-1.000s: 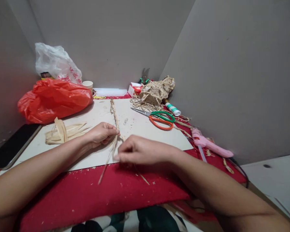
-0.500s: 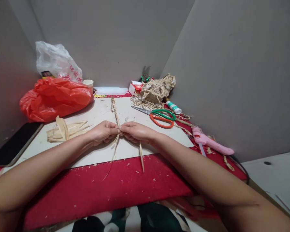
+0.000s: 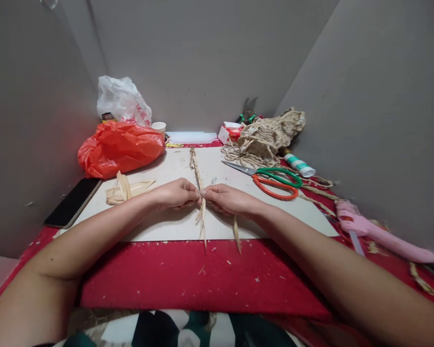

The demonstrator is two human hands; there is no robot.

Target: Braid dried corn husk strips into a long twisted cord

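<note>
A thin braid of dry straw-coloured husk [image 3: 197, 171] runs away from me over the white board [image 3: 159, 229]. At its near end my left hand [image 3: 179, 194] and my right hand [image 3: 226, 198] meet, fingertips pinched on the strands. Loose husk strips [image 3: 203, 224] hang below the pinch, and another pointed strip [image 3: 236, 233] sticks out from under my right hand. The fingertips partly hide where the strands cross. Left of my left hand lies a small pile of flat husk strips [image 3: 125, 189].
Scissors [image 3: 275, 179] with green and orange handles lie right of the braid. Behind are coiled braided cord [image 3: 273, 132], a red plastic bag [image 3: 121, 148] and a paper cup [image 3: 159, 127]. A phone [image 3: 73, 202] is at left, a pink glue gun [image 3: 383, 233] at right, on red cloth [image 3: 159, 274].
The camera view has turned left, so everything appears shifted right. Both hands stay pinched on the braid's near end; the loose strips below hang a little differently.
</note>
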